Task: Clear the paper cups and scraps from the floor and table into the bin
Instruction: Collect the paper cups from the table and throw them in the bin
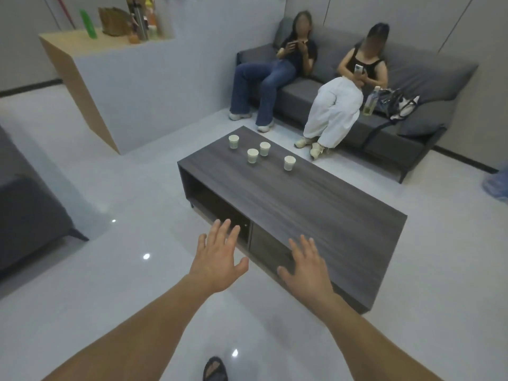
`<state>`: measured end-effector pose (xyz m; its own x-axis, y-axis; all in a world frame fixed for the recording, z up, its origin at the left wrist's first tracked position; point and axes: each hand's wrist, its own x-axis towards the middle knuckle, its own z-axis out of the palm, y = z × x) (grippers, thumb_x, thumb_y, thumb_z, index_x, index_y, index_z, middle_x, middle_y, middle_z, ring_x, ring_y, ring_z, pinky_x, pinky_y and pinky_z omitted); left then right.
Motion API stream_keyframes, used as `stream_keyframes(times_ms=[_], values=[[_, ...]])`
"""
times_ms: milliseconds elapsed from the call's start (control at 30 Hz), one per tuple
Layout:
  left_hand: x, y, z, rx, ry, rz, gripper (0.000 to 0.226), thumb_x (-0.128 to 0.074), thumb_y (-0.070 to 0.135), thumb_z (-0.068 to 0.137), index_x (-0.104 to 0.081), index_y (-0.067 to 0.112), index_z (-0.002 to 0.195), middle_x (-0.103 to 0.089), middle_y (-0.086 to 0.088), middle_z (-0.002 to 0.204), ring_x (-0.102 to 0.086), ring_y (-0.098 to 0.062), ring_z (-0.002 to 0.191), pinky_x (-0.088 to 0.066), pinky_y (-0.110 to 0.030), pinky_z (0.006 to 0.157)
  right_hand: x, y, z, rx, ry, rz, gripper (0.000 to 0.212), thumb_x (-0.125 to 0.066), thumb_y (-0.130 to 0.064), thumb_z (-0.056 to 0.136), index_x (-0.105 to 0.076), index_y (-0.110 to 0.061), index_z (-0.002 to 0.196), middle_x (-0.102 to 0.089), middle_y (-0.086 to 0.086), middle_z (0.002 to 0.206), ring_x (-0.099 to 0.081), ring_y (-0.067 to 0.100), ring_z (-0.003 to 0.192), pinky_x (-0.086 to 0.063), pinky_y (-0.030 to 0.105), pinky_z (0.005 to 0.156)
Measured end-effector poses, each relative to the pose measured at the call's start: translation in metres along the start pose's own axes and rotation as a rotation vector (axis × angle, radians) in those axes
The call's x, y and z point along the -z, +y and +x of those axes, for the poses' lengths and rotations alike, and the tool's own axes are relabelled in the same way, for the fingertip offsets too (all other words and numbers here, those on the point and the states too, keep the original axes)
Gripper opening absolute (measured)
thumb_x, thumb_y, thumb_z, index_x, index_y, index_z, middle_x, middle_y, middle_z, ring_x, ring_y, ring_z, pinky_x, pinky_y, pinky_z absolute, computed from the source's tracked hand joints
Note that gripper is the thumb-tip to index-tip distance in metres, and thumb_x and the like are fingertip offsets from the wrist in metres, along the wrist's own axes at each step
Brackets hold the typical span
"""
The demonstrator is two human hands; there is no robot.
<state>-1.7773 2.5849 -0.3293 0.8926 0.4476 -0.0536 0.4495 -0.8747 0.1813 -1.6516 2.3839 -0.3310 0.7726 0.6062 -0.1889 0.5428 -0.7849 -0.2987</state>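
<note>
The leftmost cup, the near cup, the middle cup and the rightmost cup, all white paper, stand upright and mouth up on the far half of the coffee table, at 12 o'clock from the hands; the near and middle cups stand just beside each other, with the leftmost at their 10 o'clock and the rightmost at their 4 o'clock, none touching; the table is a long dark wood-grain block with an open shelf under its top; the left hand hovers by the table's near-left side, fingers straight and spread, holding nothing; the right hand is spread flat over the near edge, equally empty, though whether it touches the top I cannot tell; a glossy pale floor lies all round, with a sandalled foot at 6 o'clock; at 1 o'clock beyond the table a grey sofa seats two people, one in blue jeans, one in white trousers holding a phone; a counter bearing a green bottle stands at 10 o'clock; a dark armchair sits at 9 o'clock; a bluish plastic bag shows at 3 o'clock, cut by the frame edge.
</note>
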Motion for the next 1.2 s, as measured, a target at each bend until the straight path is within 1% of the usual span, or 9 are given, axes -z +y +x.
stream_keyframes(times_ms=[100, 200, 300, 400, 567, 700, 867, 1033, 1200], values=[[0.008, -0.032, 0.052, -0.001, -0.016, 0.017, 0.081, -0.022, 0.070, 0.084, -0.002, 0.029, 0.150, 0.005, 0.000, 0.160, 0.012, -0.023, 0.146, -0.006, -0.051, 0.116, 0.005, -0.019, 0.052, -0.027, 0.003, 0.040, 0.079, -0.047, -0.058, 0.092, -0.009, -0.030, 0.155, 0.007, -0.002, 0.163, 0.012, 0.019, 0.149, -0.013, 0.049, 0.119], [0.014, -0.046, 0.101, -0.009, -0.014, 0.008, 0.082, -0.021, 0.071, 0.082, -0.006, 0.028, 0.150, 0.001, 0.000, 0.160, 0.009, -0.024, 0.147, -0.009, -0.052, 0.116, 0.008, -0.023, 0.095, -0.051, -0.010, 0.049, 0.080, -0.046, -0.059, 0.092, -0.007, -0.030, 0.155, 0.008, -0.002, 0.163, 0.013, 0.018, 0.149, -0.012, 0.049, 0.119], [0.017, -0.055, 0.160, -0.043, -0.017, -0.005, 0.082, -0.023, 0.070, 0.082, -0.006, 0.026, 0.150, 0.000, -0.001, 0.160, 0.009, -0.023, 0.147, -0.011, -0.052, 0.117, 0.012, -0.021, 0.152, -0.076, -0.021, 0.043, 0.080, -0.046, -0.059, 0.092, -0.006, -0.029, 0.156, 0.007, -0.001, 0.163, 0.012, 0.018, 0.149, -0.011, 0.048, 0.120], [0.019, -0.062, 0.223, -0.057, -0.033, 0.005, 0.082, -0.027, 0.069, 0.084, -0.003, 0.025, 0.150, 0.003, -0.001, 0.160, 0.011, -0.023, 0.146, -0.009, -0.051, 0.117, 0.012, -0.020, 0.219, -0.068, -0.033, 0.040, 0.081, -0.047, -0.057, 0.092, -0.006, -0.029, 0.156, 0.008, -0.001, 0.163, 0.011, 0.018, 0.149, -0.011, 0.048, 0.119], [0.024, -0.074, 0.325, -0.041, -0.090, 0.033, 0.085, -0.018, 0.071, 0.081, 0.001, 0.026, 0.150, 0.007, 0.000, 0.160, 0.015, -0.021, 0.146, -0.008, -0.052, 0.117, 0.023, -0.029, 0.335, -0.055, -0.043, 0.106, 0.081, -0.050, -0.055, 0.091, -0.008, -0.029, 0.155, 0.006, -0.001, 0.164, 0.009, 0.018, 0.150, -0.013, 0.048, 0.119], [0.025, -0.080, 0.399, -0.022, -0.107, 0.039, 0.082, -0.025, 0.069, 0.084, 0.001, 0.028, 0.150, 0.008, 0.001, 0.160, 0.015, -0.020, 0.146, -0.005, -0.050, 0.117, 0.031, -0.025, 0.403, -0.024, -0.039, 0.116, 0.081, -0.050, -0.054, 0.091, -0.007, -0.030, 0.155, 0.003, -0.001, 0.164, 0.006, 0.019, 0.150, -0.015, 0.047, 0.119], [0.005, -0.085, 0.469, -0.074, -0.167, 0.014, 0.082, -0.029, 0.068, 0.085, 0.001, 0.029, 0.150, 0.004, 0.002, 0.160, 0.011, -0.020, 0.147, -0.007, -0.050, 0.118, 0.022, -0.009, 0.467, -0.079, -0.096, 0.137, 0.081, -0.048, -0.054, 0.093, -0.005, -0.028, 0.155, 0.005, 0.003, 0.163, 0.006, 0.023, 0.150, -0.014, 0.046, 0.120], [-0.031, -0.095, 0.542, -0.159, -0.286, -0.022, 0.083, -0.038, 0.063, 0.086, 0.001, 0.027, 0.151, 0.005, 0.001, 0.160, 0.009, -0.021, 0.146, -0.007, -0.046, 0.117, 0.001, 0.005, 0.525, -0.224, -0.139, 0.143, 0.082, -0.049, -0.053, 0.092, -0.004, -0.028, 0.155, 0.004, 0.004, 0.164, 0.003, 0.024, 0.150, -0.015, 0.045, 0.119], [-0.072, -0.106, 0.625, -0.329, -0.366, -0.070, 0.085, -0.040, 0.060, 0.087, -0.001, 0.022, 0.152, 0.002, -0.001, 0.160, 0.008, -0.020, 0.147, -0.008, -0.040, 0.120, -0.021, 0.016, 0.601, -0.424, -0.147, 0.162, 0.083, -0.052, -0.052, 0.090, -0.006, -0.030, 0.155, 0.000, 0.001, 0.163, 0.000, 0.022, 0.150, -0.019, 0.045, 0.117]])
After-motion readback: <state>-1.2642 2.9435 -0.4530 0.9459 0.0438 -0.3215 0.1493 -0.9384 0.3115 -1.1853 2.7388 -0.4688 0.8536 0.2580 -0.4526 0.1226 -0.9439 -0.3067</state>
